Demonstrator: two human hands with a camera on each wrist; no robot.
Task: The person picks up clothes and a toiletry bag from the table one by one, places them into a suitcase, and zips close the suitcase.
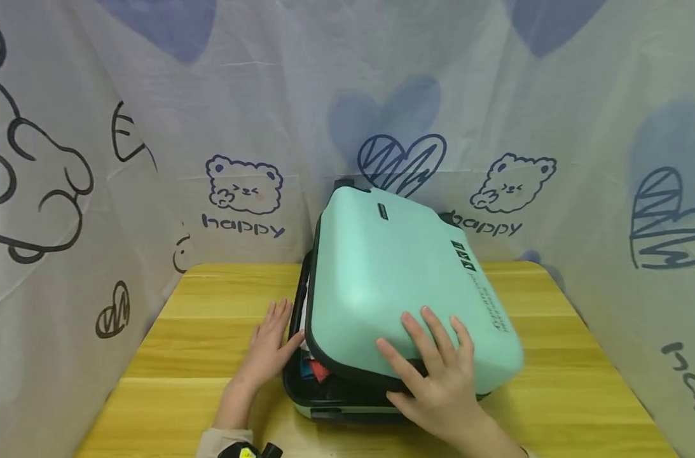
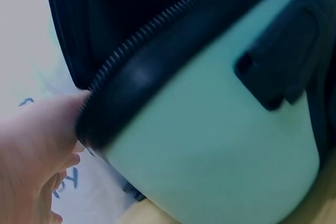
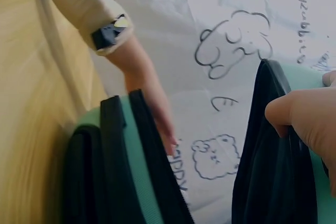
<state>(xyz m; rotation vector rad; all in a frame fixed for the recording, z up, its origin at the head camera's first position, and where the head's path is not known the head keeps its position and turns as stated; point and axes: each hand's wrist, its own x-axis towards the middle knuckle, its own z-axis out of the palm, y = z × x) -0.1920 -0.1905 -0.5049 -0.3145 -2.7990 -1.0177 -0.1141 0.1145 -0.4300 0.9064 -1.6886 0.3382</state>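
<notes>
Suitcase lid (image 1: 393,286) is kept half-raised by right hand (image 1: 439,375), fingers spread; left hand (image 1: 269,350), fingers straight, steadies its edge

Smooth, faintly glossy mint plastic suitcase (image 1: 404,292), black toothed zip (image 2: 152,35), on a satin-varnished wooden table (image 1: 198,343); thin printed cloth backdrop (image 1: 152,95)
</notes>
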